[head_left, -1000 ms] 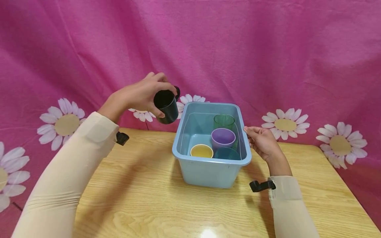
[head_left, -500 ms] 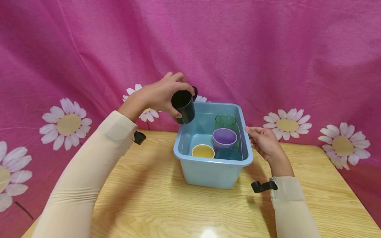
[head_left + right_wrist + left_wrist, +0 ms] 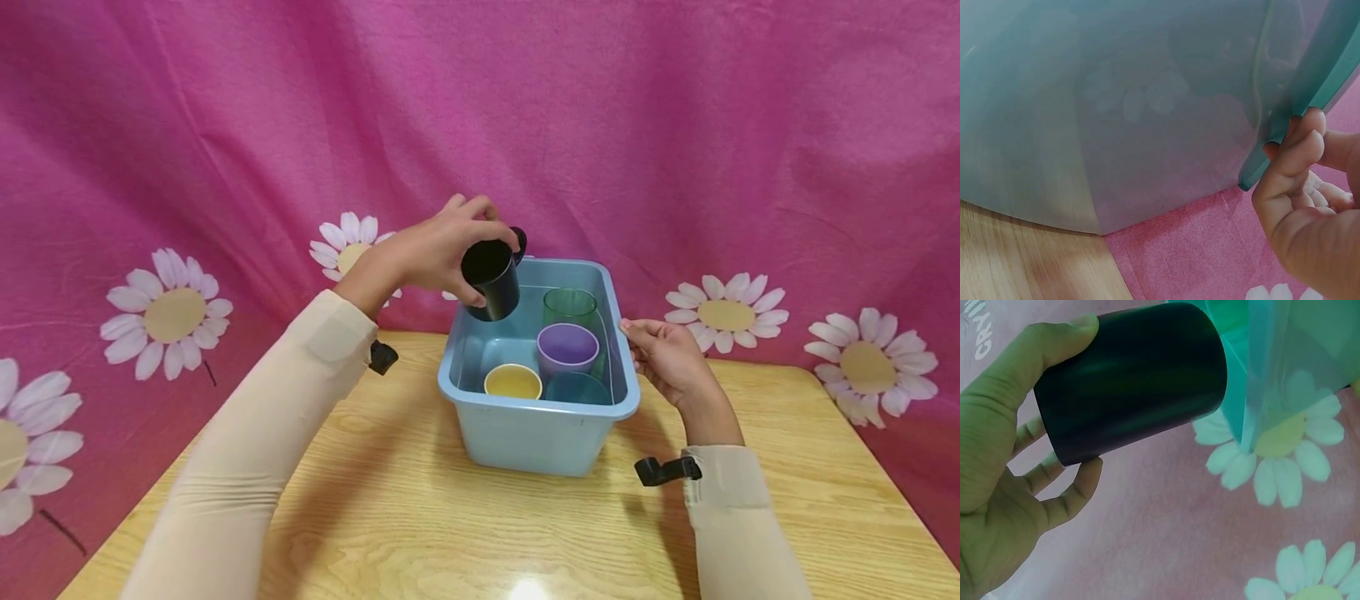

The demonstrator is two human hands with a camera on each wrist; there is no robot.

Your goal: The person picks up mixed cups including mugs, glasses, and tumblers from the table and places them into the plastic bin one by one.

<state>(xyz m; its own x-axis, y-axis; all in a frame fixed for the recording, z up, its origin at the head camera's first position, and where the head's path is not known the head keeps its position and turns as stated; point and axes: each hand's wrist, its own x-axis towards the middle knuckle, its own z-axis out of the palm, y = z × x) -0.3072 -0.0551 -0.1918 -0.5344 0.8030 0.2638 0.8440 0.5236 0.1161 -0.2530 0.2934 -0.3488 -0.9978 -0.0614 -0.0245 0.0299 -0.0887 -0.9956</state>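
Note:
My left hand (image 3: 448,250) grips a black mug (image 3: 501,293) by its rim, thumb on the near side and fingers on the far side. The mug hangs tilted over the back left of a blue plastic tub (image 3: 525,442), its handle pointing to the back right. In the left wrist view the mug's dark side (image 3: 1141,381) fills the space between thumb and fingertips. At the tub's right side, my right hand (image 3: 667,358) pinches the rim; the right wrist view shows its curled fingers (image 3: 1291,162) at that rim.
Inside the tub stand a yellow cup (image 3: 513,383), a purple cup (image 3: 567,346), a green clear glass (image 3: 570,304) and a teal cup (image 3: 576,390). The tub rests on a wooden table (image 3: 420,533). Behind hangs a pink flowered cloth (image 3: 675,150).
My left hand has carried the black mug rightward, from left of the tub to over its back left part. My right hand keeps its place on the rim.

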